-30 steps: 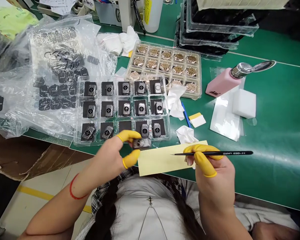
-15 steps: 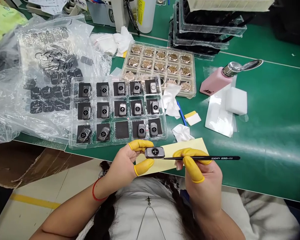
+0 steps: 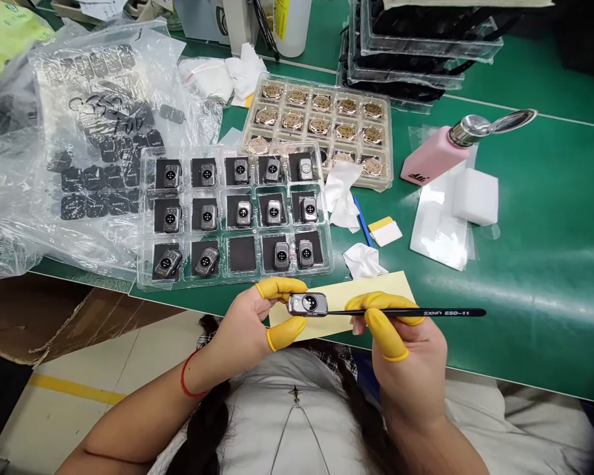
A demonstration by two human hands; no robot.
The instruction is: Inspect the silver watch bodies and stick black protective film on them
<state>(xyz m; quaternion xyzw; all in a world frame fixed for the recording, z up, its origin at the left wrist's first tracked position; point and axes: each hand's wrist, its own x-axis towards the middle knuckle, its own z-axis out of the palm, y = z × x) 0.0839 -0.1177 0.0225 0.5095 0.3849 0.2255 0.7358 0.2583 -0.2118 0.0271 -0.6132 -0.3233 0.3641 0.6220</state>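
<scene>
My left hand (image 3: 245,330), with yellow finger cots on its fingertips, grips a dark grey smartwatch body (image 3: 307,304) by its left end, its round black sensor side facing up. In my right hand (image 3: 408,349), also wearing yellow finger cots, are black tweezers (image 3: 445,313) marked ESD-11. Their tip reaches the right lower edge of the watch body; whether it touches cannot be made out. Under both hands lies a pale yellow paper (image 3: 393,285). Just beyond them a clear plastic tray (image 3: 146,227) holds several similar watch bodies on black pads, with one pad bare in the front row.
Behind it sits a tray of round gold-coloured watch parts (image 3: 345,132). Plastic bags (image 3: 103,132) cover the left side. Crumpled white wipes (image 3: 363,262), a blue stick (image 3: 363,223), a white foam block (image 3: 476,196) and a pink bottle (image 3: 433,157) lie or stand rightward. Stacked trays (image 3: 426,46) rise behind.
The tweezers and my right hand have shifted slightly right. The watch body stays in my left hand, tilted a little differently, with light now glinting on its sensor.
</scene>
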